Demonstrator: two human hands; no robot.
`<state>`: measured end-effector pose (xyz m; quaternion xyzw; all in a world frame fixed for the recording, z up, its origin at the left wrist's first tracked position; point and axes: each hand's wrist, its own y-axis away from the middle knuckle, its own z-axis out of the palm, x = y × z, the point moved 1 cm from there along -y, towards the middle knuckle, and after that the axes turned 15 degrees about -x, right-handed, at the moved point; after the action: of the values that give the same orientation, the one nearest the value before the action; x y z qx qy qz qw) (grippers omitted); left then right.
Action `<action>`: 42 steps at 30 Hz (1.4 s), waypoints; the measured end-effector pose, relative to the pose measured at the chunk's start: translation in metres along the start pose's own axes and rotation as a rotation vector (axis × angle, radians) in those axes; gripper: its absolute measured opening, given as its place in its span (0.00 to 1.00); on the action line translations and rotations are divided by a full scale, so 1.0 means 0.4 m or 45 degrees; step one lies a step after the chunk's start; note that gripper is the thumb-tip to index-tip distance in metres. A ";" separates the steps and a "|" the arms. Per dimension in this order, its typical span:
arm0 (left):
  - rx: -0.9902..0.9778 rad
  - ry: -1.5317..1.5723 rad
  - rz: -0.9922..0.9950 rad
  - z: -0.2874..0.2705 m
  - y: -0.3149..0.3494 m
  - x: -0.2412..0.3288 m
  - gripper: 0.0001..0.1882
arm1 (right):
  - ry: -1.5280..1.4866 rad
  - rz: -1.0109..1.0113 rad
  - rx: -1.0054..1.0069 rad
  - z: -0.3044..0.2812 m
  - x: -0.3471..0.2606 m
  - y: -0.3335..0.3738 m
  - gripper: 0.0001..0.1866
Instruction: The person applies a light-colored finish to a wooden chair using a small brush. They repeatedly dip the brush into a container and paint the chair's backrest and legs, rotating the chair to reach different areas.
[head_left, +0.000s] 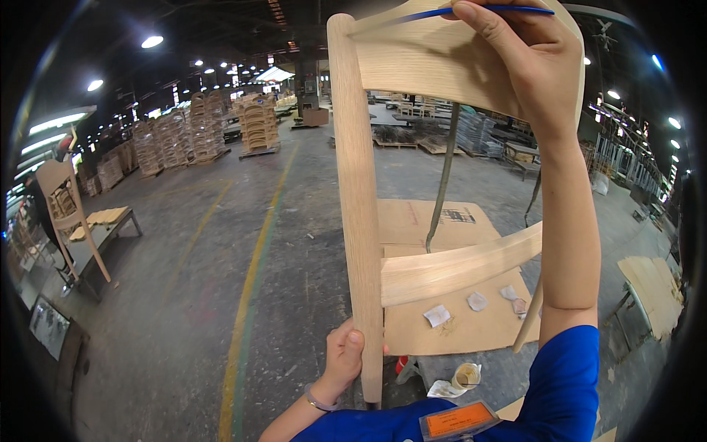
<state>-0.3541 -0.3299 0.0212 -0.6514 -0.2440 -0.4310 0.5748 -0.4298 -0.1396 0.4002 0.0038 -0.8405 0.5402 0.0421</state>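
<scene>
An unfinished pale wooden chair frame point(361, 177) stands tilted in front of me. My left hand point(343, 359) is closed round the lower part of its left post. Up at the curved top rail point(442, 62), my right hand point(526, 48) pinches a thin blue-handled tool point(423, 13). The tool's slim, pale end is blurred and points left, to where the rail meets the post; its exact kind I cannot make out. Lower down, a curved crosspiece point(456, 269) joins the post and runs right behind my right forearm.
Under the chair lies a cardboard sheet point(412, 335) with several small white pads point(437, 316). A tub of pale paste point(466, 376) stands near me, with a red container point(401, 365) beside it. Another chair part point(65, 199) leans by a bench at left. Wrapped stacks point(202, 129) stand far back.
</scene>
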 end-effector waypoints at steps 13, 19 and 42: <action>0.009 0.076 0.002 -0.010 0.010 -0.018 0.39 | 0.038 -0.121 0.030 0.023 0.046 0.011 0.05; 0.009 0.075 0.019 -0.010 0.010 -0.022 0.40 | 0.036 -0.102 0.025 0.026 0.048 0.016 0.05; 0.054 0.027 0.015 -0.033 -0.001 -0.032 0.41 | -0.067 -0.086 0.018 0.063 0.072 -0.001 0.05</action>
<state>-0.3647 -0.3400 0.0104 -0.6359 -0.2430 -0.4292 0.5936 -0.4603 -0.1616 0.3921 0.0467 -0.8369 0.5440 0.0380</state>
